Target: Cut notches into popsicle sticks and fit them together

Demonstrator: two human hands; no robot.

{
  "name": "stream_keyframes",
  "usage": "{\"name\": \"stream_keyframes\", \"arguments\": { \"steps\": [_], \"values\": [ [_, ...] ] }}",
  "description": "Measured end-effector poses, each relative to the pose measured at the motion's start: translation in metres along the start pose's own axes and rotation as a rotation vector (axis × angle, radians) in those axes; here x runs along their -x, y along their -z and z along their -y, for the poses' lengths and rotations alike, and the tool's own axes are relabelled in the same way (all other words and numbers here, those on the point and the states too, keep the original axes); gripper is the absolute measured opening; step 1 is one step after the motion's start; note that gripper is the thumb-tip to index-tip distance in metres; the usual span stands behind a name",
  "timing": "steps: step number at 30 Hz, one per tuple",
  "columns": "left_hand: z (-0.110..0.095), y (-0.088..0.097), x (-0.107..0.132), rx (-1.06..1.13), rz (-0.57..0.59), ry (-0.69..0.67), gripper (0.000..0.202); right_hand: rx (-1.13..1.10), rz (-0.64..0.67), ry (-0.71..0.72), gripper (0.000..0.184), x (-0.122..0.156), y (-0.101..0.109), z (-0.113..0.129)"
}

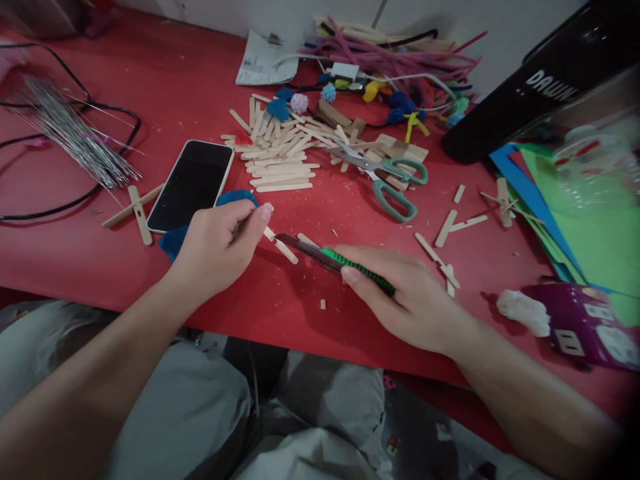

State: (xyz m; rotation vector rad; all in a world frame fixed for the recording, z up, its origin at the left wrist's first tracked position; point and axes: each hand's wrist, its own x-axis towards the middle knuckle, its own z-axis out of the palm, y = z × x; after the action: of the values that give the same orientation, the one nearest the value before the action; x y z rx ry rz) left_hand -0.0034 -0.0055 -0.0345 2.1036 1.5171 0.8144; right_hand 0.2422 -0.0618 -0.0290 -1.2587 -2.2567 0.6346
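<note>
My left hand (217,240) is closed, pinching a small wooden craft stick (287,252) between thumb and fingers. The stick points down to the right and has a notch cut near its middle. My right hand (405,293) grips a green and black utility knife (363,268). Its dark blade (287,240) is out and lies against or just above the stick, close to the notch; contact is hard to tell. Another pale stick (307,240) lies partly behind the knife. Small wood chips (323,304) are scattered on the red table (280,313) below.
A heap of craft sticks (283,160) and green-handled scissors (400,187) lie beyond my hands. Left are a phone (193,183) and wire bundle (90,137). Cut sticks (445,230), coloured sheets (575,233), a purple item (575,320) and a black bottle (520,87) are right.
</note>
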Motion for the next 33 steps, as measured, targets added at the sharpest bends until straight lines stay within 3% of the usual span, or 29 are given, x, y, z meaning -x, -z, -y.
{"name": "stream_keyframes", "arguments": {
  "steps": [10,33],
  "values": [
    [-0.001,0.000,0.000,-0.022,0.002,0.031,0.042,0.116,0.109,-0.033,0.058,0.007,-0.007,0.009],
    [0.000,-0.001,-0.001,-0.047,0.040,0.028,0.041,0.028,0.079,-0.026,0.053,0.007,-0.012,0.010]
  ]
}}
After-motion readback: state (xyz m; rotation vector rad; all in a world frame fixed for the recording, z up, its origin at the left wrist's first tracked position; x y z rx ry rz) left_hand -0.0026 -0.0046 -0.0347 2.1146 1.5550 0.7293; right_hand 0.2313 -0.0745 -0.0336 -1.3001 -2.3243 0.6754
